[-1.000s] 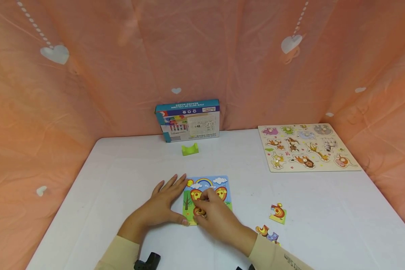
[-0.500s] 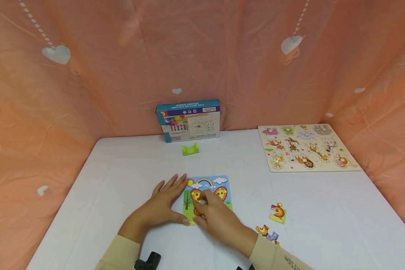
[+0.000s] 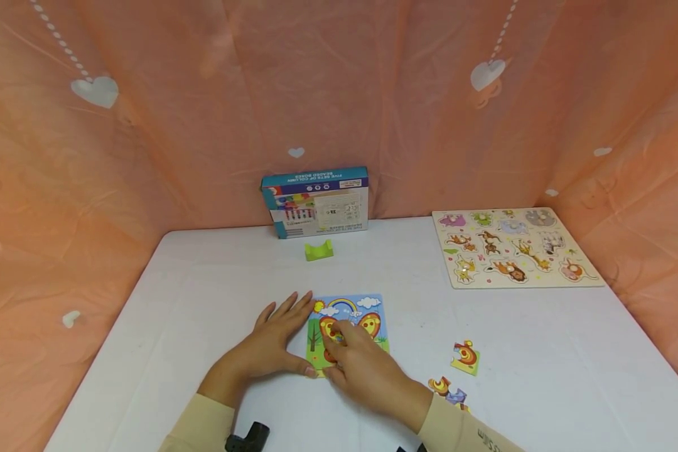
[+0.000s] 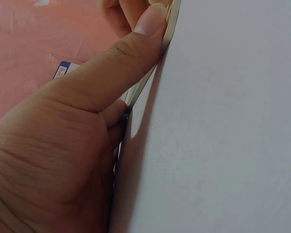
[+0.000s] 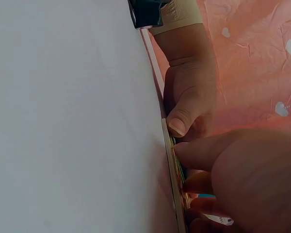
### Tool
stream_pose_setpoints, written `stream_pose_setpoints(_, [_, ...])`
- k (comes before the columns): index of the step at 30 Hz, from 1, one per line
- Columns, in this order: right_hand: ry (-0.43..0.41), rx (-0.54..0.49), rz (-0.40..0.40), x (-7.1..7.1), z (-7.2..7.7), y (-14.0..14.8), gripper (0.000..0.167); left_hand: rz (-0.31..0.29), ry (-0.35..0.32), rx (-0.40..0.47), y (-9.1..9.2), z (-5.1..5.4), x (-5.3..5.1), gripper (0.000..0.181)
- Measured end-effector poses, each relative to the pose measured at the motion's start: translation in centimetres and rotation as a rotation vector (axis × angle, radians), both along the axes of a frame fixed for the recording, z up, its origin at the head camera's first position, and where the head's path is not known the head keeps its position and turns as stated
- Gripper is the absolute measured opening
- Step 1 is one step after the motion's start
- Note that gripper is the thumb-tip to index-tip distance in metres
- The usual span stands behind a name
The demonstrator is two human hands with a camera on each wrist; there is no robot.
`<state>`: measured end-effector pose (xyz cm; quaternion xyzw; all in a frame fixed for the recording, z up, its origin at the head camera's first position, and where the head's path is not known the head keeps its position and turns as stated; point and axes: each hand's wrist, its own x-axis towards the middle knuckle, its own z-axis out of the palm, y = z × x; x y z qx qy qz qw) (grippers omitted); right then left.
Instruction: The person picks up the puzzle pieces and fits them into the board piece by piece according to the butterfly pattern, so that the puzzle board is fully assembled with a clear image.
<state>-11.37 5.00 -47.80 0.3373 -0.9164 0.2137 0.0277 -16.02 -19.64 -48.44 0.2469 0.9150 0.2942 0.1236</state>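
Note:
A small square jigsaw board (image 3: 344, 304) printed with a rainbow, clouds and a butterfly lies on the table. My left hand (image 3: 274, 342) rests along its left side, fingers spread, its thumb at the near left corner. Over the board's lower middle bends my right hand (image 3: 367, 367), index finger and thumb on an orange-swirled puzzle piece (image 3: 329, 356), mostly covered by the fingers. From the right wrist view, several fingertips of that hand (image 5: 257, 174) touch the board's face, beside its pale edge (image 5: 170, 165). Much of the picture's lower right is hidden under the hand.
Loose puzzle pieces lie to the right: an orange one (image 3: 466, 359), and an orange (image 3: 439, 385) and purple one (image 3: 457, 396) by the right sleeve. Farther back are a green cradle-shaped block (image 3: 319, 251), a toy box (image 3: 319, 204) and an animal peg board (image 3: 520, 251).
My right hand has shifted slightly, its fingers settling lower over the orange-swirled piece, which shows less than before. The left hand stays where it was.

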Motion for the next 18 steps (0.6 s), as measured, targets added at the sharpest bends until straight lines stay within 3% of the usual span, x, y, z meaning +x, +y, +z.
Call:
stream_pose_setpoints(5, [-0.018,-0.027,0.004,-0.1,-0.1,0.0,0.050,-0.007,0.010,0.004,0.0,0.0,0.0,0.127])
stream_pose_setpoints(9, [-0.132,-0.088,0.001,-0.3,0.1,0.3,0.054,-0.008,0.011,0.000,-0.1,0.0,0.0,0.127])
stream_pose_setpoints(14, [-0.325,-0.274,0.012,-0.7,1.0,1.7,0.048,-0.006,0.005,-0.006,0.0,-0.1,0.0,0.127])
stream_pose_setpoints(18, [-0.417,-0.440,0.060,-1.0,1.8,3.4,0.042,0.004,-0.005,-0.005,0.0,-0.1,-0.1,0.128])
